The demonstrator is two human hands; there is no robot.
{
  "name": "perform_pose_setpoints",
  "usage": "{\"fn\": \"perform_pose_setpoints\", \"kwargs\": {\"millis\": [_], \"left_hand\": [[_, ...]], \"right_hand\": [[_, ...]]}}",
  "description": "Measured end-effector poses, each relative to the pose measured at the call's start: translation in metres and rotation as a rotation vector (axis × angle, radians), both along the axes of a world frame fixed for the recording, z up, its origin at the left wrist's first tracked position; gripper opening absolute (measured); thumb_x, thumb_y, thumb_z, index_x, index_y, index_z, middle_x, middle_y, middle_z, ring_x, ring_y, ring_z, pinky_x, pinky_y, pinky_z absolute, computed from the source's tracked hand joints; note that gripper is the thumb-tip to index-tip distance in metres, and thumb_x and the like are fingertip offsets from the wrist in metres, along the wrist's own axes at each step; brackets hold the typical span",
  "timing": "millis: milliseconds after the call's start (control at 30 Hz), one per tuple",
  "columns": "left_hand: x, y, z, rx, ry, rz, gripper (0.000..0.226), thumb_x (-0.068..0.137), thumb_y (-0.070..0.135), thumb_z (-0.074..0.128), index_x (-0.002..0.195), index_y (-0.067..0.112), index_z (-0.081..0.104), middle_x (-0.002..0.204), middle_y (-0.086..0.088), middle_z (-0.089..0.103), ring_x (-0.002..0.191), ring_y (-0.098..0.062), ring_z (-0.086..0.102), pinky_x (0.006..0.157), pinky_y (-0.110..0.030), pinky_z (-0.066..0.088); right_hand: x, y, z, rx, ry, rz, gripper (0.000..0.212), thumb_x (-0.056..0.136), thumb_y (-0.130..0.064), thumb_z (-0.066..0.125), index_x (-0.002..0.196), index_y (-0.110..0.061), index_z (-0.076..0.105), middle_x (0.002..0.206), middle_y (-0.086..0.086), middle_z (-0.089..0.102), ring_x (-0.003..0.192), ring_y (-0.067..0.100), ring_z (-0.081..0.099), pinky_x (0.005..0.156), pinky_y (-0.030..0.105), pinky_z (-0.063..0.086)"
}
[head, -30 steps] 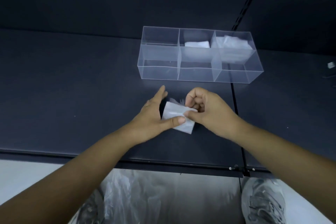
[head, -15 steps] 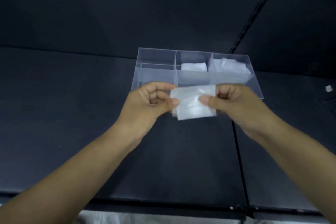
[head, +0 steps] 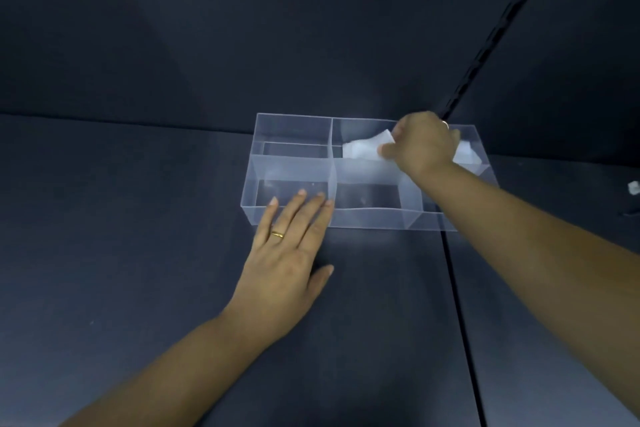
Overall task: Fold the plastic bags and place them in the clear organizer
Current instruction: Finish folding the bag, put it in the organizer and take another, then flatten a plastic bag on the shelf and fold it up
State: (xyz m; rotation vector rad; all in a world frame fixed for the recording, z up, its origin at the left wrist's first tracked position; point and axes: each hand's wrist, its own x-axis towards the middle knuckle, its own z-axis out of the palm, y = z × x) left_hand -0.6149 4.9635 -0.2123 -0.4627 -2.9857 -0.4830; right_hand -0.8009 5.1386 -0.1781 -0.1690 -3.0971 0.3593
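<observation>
Since the earlier frame the folded bag [head: 363, 148] is gone from the left hand [head: 289, 253] and is sitting at the back middle compartment of the clear organizer [head: 287, 168], long axis running left-right along its length. Arm stretched forward, the right hand [head: 420, 146] is pinching the bag's right end, knuckles up. Left-hand fingers are lying straight, tips touching the organizer's front wall.
</observation>
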Motion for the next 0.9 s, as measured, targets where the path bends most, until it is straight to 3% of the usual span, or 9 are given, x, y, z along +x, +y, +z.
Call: {"fn": "perform_pose_setpoints", "kwargs": {"millis": [33, 133, 300, 500, 600, 700, 800, 900], "left_hand": [[0.0, -0.001, 0.0, -0.004, -0.004, -0.006, 0.075, 0.089, 0.032, 0.061, 0.151, 0.013, 0.022, 0.157, -0.001, 0.026, 0.147, -0.019, 0.01, 0.118, -0.043, 0.002], [0.0, -0.001, 0.0, 0.014, -0.014, -0.002, 0.074, 0.092, 0.031, 0.058, 0.151, 0.016, 0.017, 0.158, 0.0, 0.019, 0.148, -0.016, 0.002, 0.119, -0.041, -0.002], [0.011, 0.001, -0.001, 0.059, -0.002, 0.013, 0.07, 0.088, 0.024, 0.065, 0.148, 0.012, 0.031, 0.157, -0.007, 0.022, 0.147, -0.023, 0.009, 0.118, -0.04, 0.003], [0.029, -0.003, -0.011, 0.084, 0.002, 0.032, 0.065, 0.087, 0.022, 0.066, 0.145, 0.009, 0.04, 0.155, -0.007, 0.027, 0.145, -0.021, 0.011, 0.117, -0.041, 0.007], [0.049, -0.011, -0.019, 0.057, -0.057, 0.063, 0.062, 0.09, 0.028, 0.063, 0.144, 0.01, 0.04, 0.155, -0.007, 0.029, 0.146, -0.02, 0.013, 0.118, -0.04, 0.006], [0.073, -0.02, -0.024, -0.008, -0.15, 0.114, 0.062, 0.096, 0.047, 0.039, 0.147, 0.014, 0.034, 0.157, -0.005, 0.024, 0.146, -0.019, 0.011, 0.12, -0.041, 0.006], [0.092, -0.031, -0.026, -0.167, -0.175, 0.08, 0.07, 0.092, 0.055, 0.025, 0.145, 0.011, 0.038, 0.154, -0.008, 0.032, 0.142, -0.027, 0.027, 0.115, -0.051, 0.023], [0.107, -0.043, -0.029, -0.237, -0.168, 0.073, 0.072, 0.092, 0.058, 0.023, 0.147, 0.013, 0.035, 0.155, -0.006, 0.03, 0.143, -0.026, 0.027, 0.115, -0.052, 0.023]], "right_hand": [[0.001, 0.0, -0.001, -0.011, 0.028, 0.009, 0.02, 0.075, -0.024, 0.073, 0.073, -0.019, 0.054, 0.101, 0.007, 0.058, 0.096, 0.03, 0.057, 0.087, 0.036, 0.034], [0.001, 0.004, -0.002, -0.077, 0.084, 0.007, 0.034, 0.073, -0.025, 0.079, 0.096, -0.015, 0.055, 0.109, 0.009, 0.055, 0.096, 0.03, 0.058, 0.09, 0.037, 0.036], [0.002, 0.011, 0.0, -0.093, 0.079, 0.079, 0.007, 0.082, -0.031, 0.067, 0.083, -0.023, 0.067, 0.111, 0.009, 0.053, 0.097, 0.03, 0.057, 0.096, 0.036, 0.034], [0.021, 0.014, 0.013, -0.22, 0.055, 0.117, 0.021, 0.088, -0.039, 0.065, 0.09, -0.019, 0.071, 0.116, 0.007, 0.048, 0.109, 0.027, 0.053, 0.105, 0.041, 0.035], [0.061, 0.014, 0.027, -0.347, 0.164, 0.223, 0.02, 0.088, -0.038, 0.066, 0.092, -0.019, 0.071, 0.106, 0.0, 0.043, 0.101, 0.015, 0.051, 0.099, 0.035, 0.041], [0.142, 0.004, 0.036, -0.472, 0.199, 0.47, 0.019, 0.087, -0.04, 0.063, 0.088, -0.022, 0.068, 0.091, -0.01, 0.041, 0.08, -0.002, 0.045, 0.079, 0.015, 0.04], [0.246, -0.005, 0.024, -0.575, 0.004, 0.805, 0.02, 0.09, -0.045, 0.055, 0.085, -0.027, 0.063, 0.084, -0.014, 0.046, 0.072, -0.005, 0.044, 0.068, 0.014, 0.037], [0.321, -0.012, -0.012, -0.524, -0.418, 1.038, 0.028, 0.091, -0.054, 0.052, 0.1, -0.03, 0.062, 0.096, -0.016, 0.048, 0.08, -0.003, 0.047, 0.068, 0.018, 0.036]]}}
